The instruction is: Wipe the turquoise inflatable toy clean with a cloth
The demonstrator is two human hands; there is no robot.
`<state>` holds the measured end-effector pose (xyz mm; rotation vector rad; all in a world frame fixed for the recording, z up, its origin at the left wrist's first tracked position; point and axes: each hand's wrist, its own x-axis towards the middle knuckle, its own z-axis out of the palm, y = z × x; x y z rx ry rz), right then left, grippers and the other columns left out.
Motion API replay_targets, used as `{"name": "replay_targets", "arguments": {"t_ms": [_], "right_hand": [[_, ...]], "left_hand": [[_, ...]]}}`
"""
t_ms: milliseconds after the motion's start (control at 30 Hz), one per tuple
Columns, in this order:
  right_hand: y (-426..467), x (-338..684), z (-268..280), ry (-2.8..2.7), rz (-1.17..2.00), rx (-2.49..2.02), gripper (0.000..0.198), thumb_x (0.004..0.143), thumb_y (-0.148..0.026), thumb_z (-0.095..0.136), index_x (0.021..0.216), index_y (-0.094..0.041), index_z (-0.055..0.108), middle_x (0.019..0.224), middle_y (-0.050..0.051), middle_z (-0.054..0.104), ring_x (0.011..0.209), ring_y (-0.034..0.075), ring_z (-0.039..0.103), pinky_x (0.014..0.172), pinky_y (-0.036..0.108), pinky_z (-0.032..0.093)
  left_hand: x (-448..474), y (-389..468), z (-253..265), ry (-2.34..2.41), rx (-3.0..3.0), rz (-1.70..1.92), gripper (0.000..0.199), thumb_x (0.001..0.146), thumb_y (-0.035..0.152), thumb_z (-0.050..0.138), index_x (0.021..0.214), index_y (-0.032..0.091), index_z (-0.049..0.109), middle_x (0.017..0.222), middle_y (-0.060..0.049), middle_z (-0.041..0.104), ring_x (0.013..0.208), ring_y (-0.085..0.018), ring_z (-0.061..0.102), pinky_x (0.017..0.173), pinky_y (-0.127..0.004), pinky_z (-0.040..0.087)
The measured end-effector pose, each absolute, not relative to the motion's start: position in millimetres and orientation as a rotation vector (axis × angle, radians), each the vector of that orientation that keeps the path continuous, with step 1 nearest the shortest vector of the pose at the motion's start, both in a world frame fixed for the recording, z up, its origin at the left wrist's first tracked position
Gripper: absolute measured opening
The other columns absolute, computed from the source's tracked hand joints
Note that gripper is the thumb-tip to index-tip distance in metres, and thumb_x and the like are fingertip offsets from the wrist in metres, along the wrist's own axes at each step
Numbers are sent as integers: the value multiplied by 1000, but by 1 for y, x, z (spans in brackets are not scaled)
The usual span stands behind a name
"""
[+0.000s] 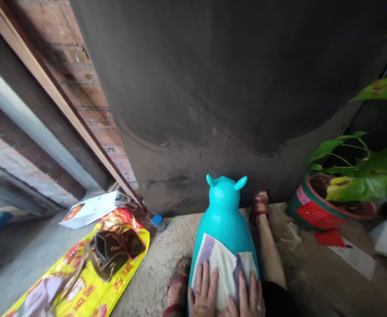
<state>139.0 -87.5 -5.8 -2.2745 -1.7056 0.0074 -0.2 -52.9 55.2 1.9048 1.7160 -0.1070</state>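
Observation:
Between my legs stands a turquoise animal-shaped toy [224, 222] with two small ears, probably an inflatable one, its head towards the dark wall. A white cloth [220, 259] with purple stripes lies over its back. My left hand [204, 293] rests flat on the left part of the cloth, fingers stretched out. Beside it, my right hand [248, 297] is pressed flat on the cloth's right part, fingers extended, with a ring on one finger. Both wrists are cut off by the bottom edge of the view.
On the left, a yellow printed bag [117, 281] lies under a brown handbag [109, 253]. A white paper bag [93, 209] and a blue-lidded jar [158, 222] are near the wall [213, 88]. A potted plant [325, 220] stands at right, papers [355, 259] before it.

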Motion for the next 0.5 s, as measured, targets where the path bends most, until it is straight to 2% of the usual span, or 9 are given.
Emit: {"name": "replay_targets", "arguments": {"t_ms": [133,300,400,500], "right_hand": [[-35,134,19,-1768,-1,-2287,65,90,-55,43,144,-20,37,155,18,23,140,41,22,103,60,35],[50,126,64,-1912,84,-2357,68,87,-46,48,148,-24,29,159,16,9,143,43,9,110,61,20],[40,129,52,-1932,-45,-2292,68,87,-50,47,147,-20,31,158,18,10,143,42,8,110,60,22],[-9,146,9,-2064,-199,-2044,68,90,-53,40,146,-16,33,155,19,22,143,39,17,106,55,33]], "left_hand": [[0,-33,66,1680,1789,-21,73,81,40,47,146,28,15,158,-2,1,148,-26,3,111,-62,25],[15,-7,81,1842,1634,20,61,90,37,31,147,29,11,160,0,2,148,-25,4,110,-69,20],[21,-16,76,1871,1632,23,61,90,38,34,146,31,12,159,0,4,148,-26,8,110,-68,23],[23,-42,58,1965,1642,57,60,88,41,38,145,30,21,156,-5,15,146,-29,19,108,-63,32]]}}
